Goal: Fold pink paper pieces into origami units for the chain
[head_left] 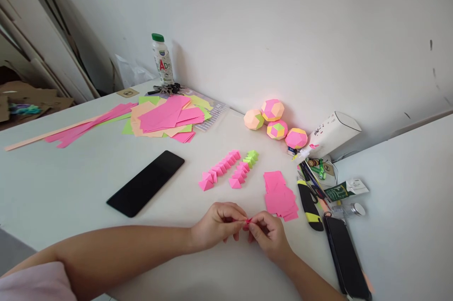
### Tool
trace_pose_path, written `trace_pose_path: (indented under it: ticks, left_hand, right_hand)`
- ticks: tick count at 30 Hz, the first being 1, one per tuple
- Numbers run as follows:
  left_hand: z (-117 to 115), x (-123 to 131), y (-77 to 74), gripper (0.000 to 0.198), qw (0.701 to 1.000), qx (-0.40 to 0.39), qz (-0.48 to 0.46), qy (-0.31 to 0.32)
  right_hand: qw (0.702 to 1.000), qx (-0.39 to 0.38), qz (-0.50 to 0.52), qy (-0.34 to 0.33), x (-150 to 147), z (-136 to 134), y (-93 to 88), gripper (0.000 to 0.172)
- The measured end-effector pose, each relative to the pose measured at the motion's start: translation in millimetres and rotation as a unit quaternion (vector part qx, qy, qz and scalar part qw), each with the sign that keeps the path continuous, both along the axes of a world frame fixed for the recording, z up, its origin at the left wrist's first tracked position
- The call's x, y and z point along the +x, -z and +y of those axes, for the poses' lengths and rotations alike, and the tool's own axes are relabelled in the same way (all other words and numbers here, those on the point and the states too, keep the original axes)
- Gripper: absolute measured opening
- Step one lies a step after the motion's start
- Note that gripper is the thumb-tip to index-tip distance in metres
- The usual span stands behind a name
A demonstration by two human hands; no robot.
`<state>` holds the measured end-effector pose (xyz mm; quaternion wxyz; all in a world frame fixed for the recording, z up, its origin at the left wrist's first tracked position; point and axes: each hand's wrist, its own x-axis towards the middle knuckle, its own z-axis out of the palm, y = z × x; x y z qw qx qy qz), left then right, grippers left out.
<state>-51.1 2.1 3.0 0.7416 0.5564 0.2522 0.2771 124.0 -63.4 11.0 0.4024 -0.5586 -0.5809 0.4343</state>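
Both grips are clamped on the small pink paper piece: left hand and right hand pinch it thumb-to-fingertip just above the surface, right in front of the stack of pink squares. The fingers hide most of it, so I can't read the fold state. My take: square the edges before pressing, run one firm thumbnail crease, and check the shape against the folded pink units further back.

Your white bench carries a black phone, loose coloured sheets behind it, two rows of folded pieces in the middle, a stack of pink squares, and four paper balls by the wall.
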Motion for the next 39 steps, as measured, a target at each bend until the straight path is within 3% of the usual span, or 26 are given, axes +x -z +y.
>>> trace_pose_path:
  ticks: [12,15,24,28,33,39]
  left_hand:
    - [0,2,1.5,0.018,0.999,0.01,-0.044,-0.017]
    - [0,1,3.0,0.016,0.998,0.041,-0.054,-0.014]
    - [3,-2,1.9,0.014,0.984,0.168,-0.054,-0.023]
    - [4,-2,2.6,0.015,0.987,0.157,-0.024,-0.029]
    - [6,-1,-1.9,0.023,0.989,0.146,0.024,0.021]
    - [7,-1,-3.7,0.026,0.991,0.134,0.012,0.017]
  right_hand:
    - [0.997,-0.036,0.069,0.017,1,1,5.4,0.022]
    - [0.992,-0.062,0.107,0.008,3,1,9.3,0.023]
    - [0.995,-0.054,0.082,-0.003,6,0,8.6,0.019]
    - [0.997,-0.039,0.071,0.002,4,-1,7.5,0.017]
    - [0.999,-0.02,0.046,0.006,1,-2,6.1,0.016]
    - [0.998,-0.047,0.049,0.009,1,0,6.1,0.017]
